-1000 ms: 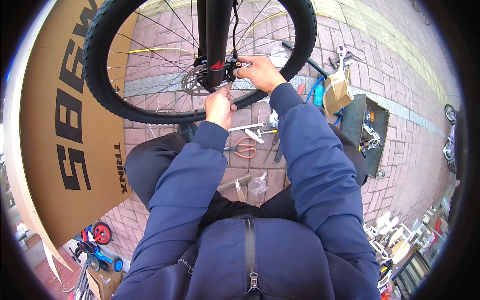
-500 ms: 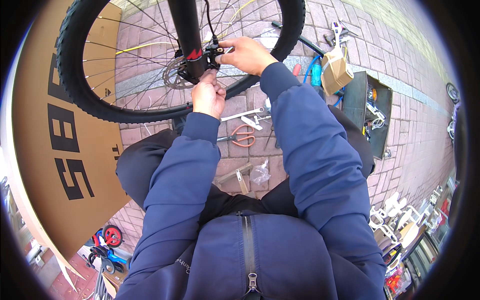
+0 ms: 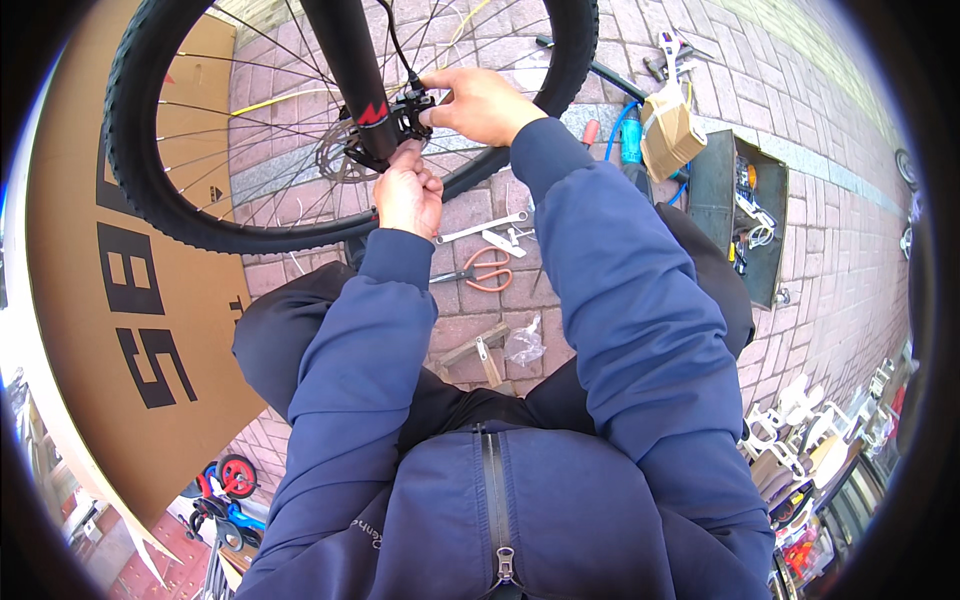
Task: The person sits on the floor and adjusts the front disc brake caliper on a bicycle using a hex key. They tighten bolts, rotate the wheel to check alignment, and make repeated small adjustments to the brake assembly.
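Paving [image 3: 830, 235] around the front bicycle wheel [image 3: 130, 130] bears orange-handled scissors [image 3: 488, 287], a wrench [image 3: 482, 229] and an open metal toolbox [image 3: 712, 190]; a cardboard box [image 3: 75, 300] stands at left. The black fork leg [image 3: 345, 60] partly blocks the brake rotor [image 3: 332, 158]; the disc-brake caliper [image 3: 410, 112] sits by its lower end. Right hand [image 3: 485, 108] — thumb and forefinger slightly parted at the caliper; left hand [image 3: 408, 198] — fingers curled beneath, at the fork's foot. Whether either grips anything cannot be told, fingertips being partly hidden. The wheel's top is cut off.
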Tool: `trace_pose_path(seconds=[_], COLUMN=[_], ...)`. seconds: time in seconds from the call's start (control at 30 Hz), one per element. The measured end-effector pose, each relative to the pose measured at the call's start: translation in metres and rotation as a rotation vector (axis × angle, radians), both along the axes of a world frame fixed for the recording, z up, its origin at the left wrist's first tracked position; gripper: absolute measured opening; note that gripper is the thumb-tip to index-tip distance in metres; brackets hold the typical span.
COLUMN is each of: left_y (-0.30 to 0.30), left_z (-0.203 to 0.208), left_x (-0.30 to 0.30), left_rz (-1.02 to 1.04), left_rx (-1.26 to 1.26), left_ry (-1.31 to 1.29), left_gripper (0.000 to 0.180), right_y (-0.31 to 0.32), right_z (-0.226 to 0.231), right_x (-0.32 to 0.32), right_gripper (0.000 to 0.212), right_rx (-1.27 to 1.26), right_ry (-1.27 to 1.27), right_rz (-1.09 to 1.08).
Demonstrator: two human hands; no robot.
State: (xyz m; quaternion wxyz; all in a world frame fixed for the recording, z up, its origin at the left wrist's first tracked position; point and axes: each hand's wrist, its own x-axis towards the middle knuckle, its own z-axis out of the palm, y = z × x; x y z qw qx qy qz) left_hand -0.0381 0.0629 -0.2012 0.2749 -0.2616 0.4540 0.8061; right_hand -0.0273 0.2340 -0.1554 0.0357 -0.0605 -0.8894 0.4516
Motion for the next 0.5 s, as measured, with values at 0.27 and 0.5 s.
trace_pose_path(seconds=[0.27,0.5], left_y=[-0.0015,-0.0008], left_z=[0.0029,0.0079], left_x=[-0.0019,-0.0011], left_rz=[-0.034,-0.072], left_rx=[0.015,0.026], left_ry=[-0.008,-0.023], left_gripper=[0.004,0.005], right_y=[0.0022,0.0033], right_z=[0.0029,-0.0001], right_x=[-0.0009,0.0009], right_gripper=[0.051,0.053], right_rx=[-0.071,-0.069], right_ry=[-0.076,-0.009], right_rz=[-0.027,-0.001])
